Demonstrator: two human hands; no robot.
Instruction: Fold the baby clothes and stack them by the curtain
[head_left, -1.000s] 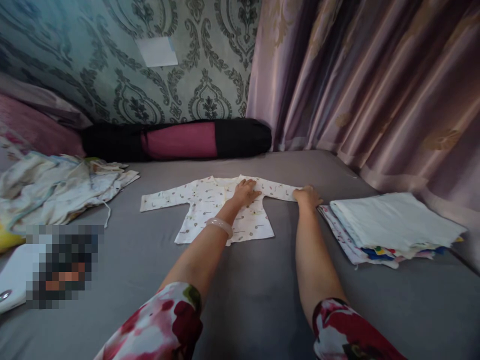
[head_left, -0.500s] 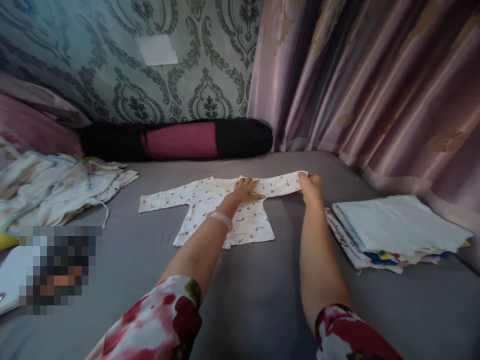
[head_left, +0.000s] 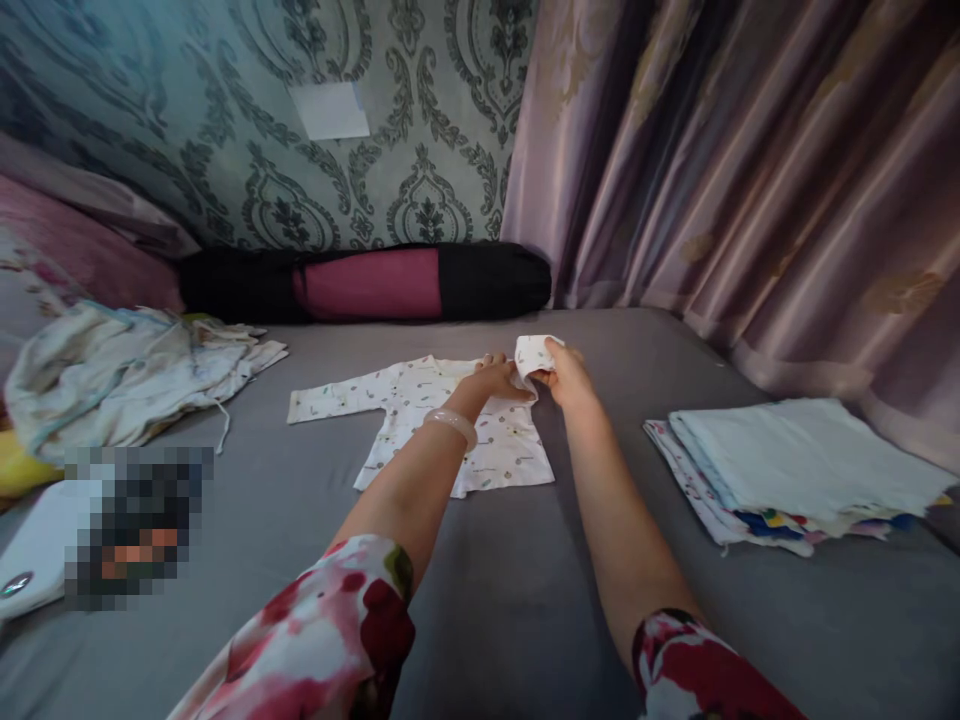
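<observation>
A small white long-sleeved shirt (head_left: 420, 425) with a tiny scattered print lies spread on the grey sheet. Its left-hand sleeve is stretched out flat. My left hand (head_left: 493, 380), a pale bangle on its wrist, rests on the upper right of the shirt with fingers and thumb apart. Pinched in my right hand (head_left: 567, 376) is the right-hand sleeve (head_left: 532, 351), lifted off the sheet and bent back toward the shirt's body. The fingertips under the sleeve are partly hidden.
To the right sits a stack of folded cloths (head_left: 814, 460). A loose heap of baby clothes (head_left: 127, 370) lies at the left, above a white object (head_left: 45, 545) beside a blurred-out patch. Along the wall runs a black and pink roll (head_left: 367, 284); a curtain (head_left: 720, 150) hangs at right.
My right hand has moved left and brought the sleeve in from its stretched-out position, bending it toward the shirt's body. My left hand stays on the shirt. The view has shifted slightly.
</observation>
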